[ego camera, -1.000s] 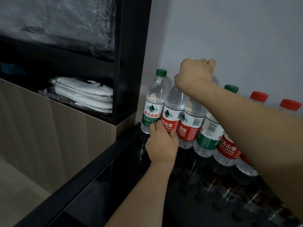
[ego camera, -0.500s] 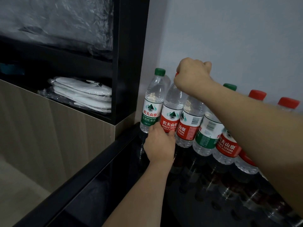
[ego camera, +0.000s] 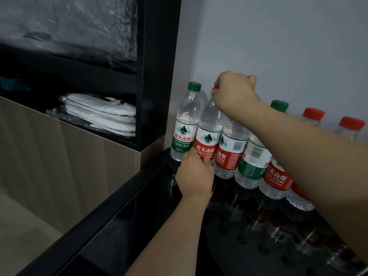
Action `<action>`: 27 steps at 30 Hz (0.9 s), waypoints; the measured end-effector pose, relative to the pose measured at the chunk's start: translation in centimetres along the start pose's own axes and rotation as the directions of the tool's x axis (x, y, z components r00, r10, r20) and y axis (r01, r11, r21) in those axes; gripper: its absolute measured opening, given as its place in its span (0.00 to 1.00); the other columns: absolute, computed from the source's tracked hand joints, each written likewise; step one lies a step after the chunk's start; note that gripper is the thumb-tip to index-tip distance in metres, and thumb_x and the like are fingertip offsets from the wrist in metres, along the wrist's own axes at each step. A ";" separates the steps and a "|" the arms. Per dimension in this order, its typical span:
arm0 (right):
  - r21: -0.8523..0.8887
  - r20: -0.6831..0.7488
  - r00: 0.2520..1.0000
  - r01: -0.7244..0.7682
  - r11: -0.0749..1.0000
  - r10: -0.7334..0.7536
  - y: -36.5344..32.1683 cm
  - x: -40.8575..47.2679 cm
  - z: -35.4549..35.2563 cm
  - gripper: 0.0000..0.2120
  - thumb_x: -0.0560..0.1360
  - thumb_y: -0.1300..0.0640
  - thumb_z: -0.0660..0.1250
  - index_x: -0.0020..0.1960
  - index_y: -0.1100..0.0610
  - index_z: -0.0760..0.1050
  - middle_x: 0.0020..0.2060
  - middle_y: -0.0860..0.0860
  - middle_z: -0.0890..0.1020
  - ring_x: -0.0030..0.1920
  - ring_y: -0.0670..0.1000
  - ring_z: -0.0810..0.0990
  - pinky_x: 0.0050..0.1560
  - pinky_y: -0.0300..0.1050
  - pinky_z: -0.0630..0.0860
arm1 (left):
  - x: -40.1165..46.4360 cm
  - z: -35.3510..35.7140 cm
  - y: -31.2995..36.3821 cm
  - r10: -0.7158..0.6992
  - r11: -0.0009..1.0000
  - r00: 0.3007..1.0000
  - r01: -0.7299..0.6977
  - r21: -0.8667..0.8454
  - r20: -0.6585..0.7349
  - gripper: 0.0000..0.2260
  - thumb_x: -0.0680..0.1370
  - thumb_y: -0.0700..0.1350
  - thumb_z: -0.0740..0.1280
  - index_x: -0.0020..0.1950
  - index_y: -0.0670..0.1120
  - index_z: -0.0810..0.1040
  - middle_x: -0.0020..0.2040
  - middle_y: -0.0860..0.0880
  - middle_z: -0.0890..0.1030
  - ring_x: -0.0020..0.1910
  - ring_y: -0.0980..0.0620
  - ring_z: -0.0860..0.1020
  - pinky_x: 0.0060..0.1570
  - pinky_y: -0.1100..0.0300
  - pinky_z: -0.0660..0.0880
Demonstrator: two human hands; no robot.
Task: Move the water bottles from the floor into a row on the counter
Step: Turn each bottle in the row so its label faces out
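- Bottles stand in a row on the glossy black counter (ego camera: 123,222) against the far wall; a green-labelled bottle (ego camera: 184,134) is at the left end.
- Right hand (ego camera: 234,92) is curled over the red cap of the second bottle (ego camera: 208,136); left hand (ego camera: 194,176) grips its base, fingers round the label.
- Full, they look fairly heavy and top-prone; thin plastic dents and may slip.
- Hold cap and lower body together when nudging it.
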State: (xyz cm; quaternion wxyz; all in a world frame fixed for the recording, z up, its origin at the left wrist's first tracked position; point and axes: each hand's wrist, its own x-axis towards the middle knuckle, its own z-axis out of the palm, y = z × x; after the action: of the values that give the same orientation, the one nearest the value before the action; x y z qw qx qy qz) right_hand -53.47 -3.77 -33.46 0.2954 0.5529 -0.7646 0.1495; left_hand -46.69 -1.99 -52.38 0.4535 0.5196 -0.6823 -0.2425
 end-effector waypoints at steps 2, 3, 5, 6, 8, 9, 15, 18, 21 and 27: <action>-0.011 -0.006 1.000 0.006 1.000 -0.006 0.0 0.0 0.1 0.04 0.75 0.60 0.61 0.44 0.55 0.75 0.39 0.55 0.75 0.46 0.59 0.72 0.54 0.50 0.60 | 0.0 0.1 0.0 -0.009 1.000 1.000 0.009 -0.005 0.003 0.14 0.76 0.52 0.69 0.58 0.48 0.74 0.54 0.51 0.78 0.51 0.51 0.79 0.42 0.59 0.70; -0.022 -0.012 1.000 0.009 1.000 -0.010 0.1 0.0 0.2 0.04 0.75 0.60 0.62 0.44 0.55 0.74 0.38 0.55 0.75 0.46 0.59 0.71 0.53 0.50 0.60 | 0.0 0.1 0.0 -0.016 1.000 1.000 0.016 -0.014 0.001 0.15 0.76 0.53 0.69 0.58 0.48 0.73 0.54 0.51 0.78 0.51 0.51 0.79 0.42 0.60 0.70; -0.055 -0.029 0.999 0.013 0.998 -0.015 0.0 0.0 0.3 0.04 0.75 0.61 0.62 0.42 0.54 0.73 0.37 0.54 0.74 0.43 0.57 0.69 0.49 0.49 0.57 | -0.1 0.0 0.0 -0.027 0.999 1.000 0.027 -0.025 -0.013 0.16 0.75 0.54 0.70 0.58 0.48 0.73 0.54 0.52 0.78 0.51 0.51 0.79 0.41 0.60 0.69; -0.067 -0.035 0.999 0.015 0.998 -0.017 0.1 0.0 0.4 0.04 0.75 0.61 0.62 0.42 0.54 0.72 0.37 0.54 0.74 0.43 0.57 0.68 0.49 0.49 0.56 | -0.1 0.0 0.0 -0.028 0.999 0.999 0.027 -0.028 -0.021 0.16 0.75 0.54 0.70 0.58 0.48 0.73 0.54 0.52 0.78 0.52 0.51 0.79 0.41 0.61 0.69; -0.075 -0.043 0.999 0.018 0.997 -0.022 0.1 0.0 0.5 0.04 0.75 0.61 0.62 0.42 0.54 0.72 0.36 0.54 0.74 0.42 0.57 0.69 0.50 0.49 0.58 | -0.1 0.0 0.0 -0.021 0.999 0.999 0.020 -0.027 -0.034 0.15 0.75 0.54 0.70 0.57 0.48 0.74 0.53 0.52 0.79 0.51 0.51 0.79 0.42 0.60 0.69; -0.074 -0.045 0.999 0.021 0.997 -0.024 0.1 0.0 0.6 0.04 0.75 0.61 0.62 0.43 0.54 0.72 0.37 0.54 0.74 0.43 0.58 0.70 0.51 0.50 0.60 | -0.1 0.0 0.0 -0.018 1.000 0.999 0.017 -0.025 -0.036 0.14 0.75 0.54 0.70 0.56 0.48 0.75 0.52 0.52 0.79 0.51 0.51 0.79 0.42 0.60 0.70; -0.090 -0.059 0.998 0.014 0.996 -0.020 0.0 0.1 0.7 0.04 0.75 0.60 0.62 0.47 0.55 0.76 0.37 0.54 0.74 0.46 0.58 0.73 0.53 0.50 0.61 | 0.0 0.0 0.0 -0.009 1.000 0.999 0.008 -0.017 -0.035 0.14 0.75 0.53 0.71 0.57 0.49 0.76 0.53 0.52 0.80 0.52 0.51 0.80 0.46 0.56 0.74; -0.100 -0.077 0.997 0.020 0.995 -0.027 0.1 0.0 1.0 0.05 0.76 0.59 0.62 0.49 0.56 0.77 0.40 0.56 0.79 0.44 0.58 0.72 0.53 0.50 0.61 | 0.0 0.1 0.0 -0.005 1.000 0.999 0.004 -0.008 -0.035 0.14 0.75 0.53 0.70 0.57 0.49 0.76 0.53 0.52 0.80 0.51 0.51 0.80 0.44 0.58 0.74; -0.101 -0.086 0.996 0.025 0.995 -0.034 0.0 0.0 1.1 0.06 0.77 0.58 0.63 0.51 0.56 0.77 0.44 0.57 0.81 0.51 0.60 0.75 0.55 0.51 0.62 | 0.0 0.1 0.0 -0.008 1.000 1.000 0.008 0.000 -0.027 0.13 0.75 0.53 0.70 0.57 0.50 0.75 0.52 0.53 0.80 0.50 0.52 0.80 0.44 0.58 0.74; -0.114 -0.087 0.996 0.011 0.993 -0.021 0.1 0.0 1.1 0.06 0.76 0.58 0.63 0.51 0.56 0.77 0.44 0.57 0.81 0.51 0.60 0.75 0.55 0.51 0.62 | 0.1 0.2 -0.1 0.000 1.000 1.000 0.000 0.003 -0.018 0.13 0.76 0.53 0.69 0.57 0.49 0.75 0.53 0.53 0.80 0.50 0.52 0.80 0.45 0.57 0.76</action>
State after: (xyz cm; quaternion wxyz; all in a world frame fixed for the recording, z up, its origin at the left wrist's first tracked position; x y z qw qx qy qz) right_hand -53.91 -4.32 -34.36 0.3610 0.5342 -0.7537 0.1275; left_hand -46.83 -2.09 -52.50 0.4590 0.5223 -0.6786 -0.2368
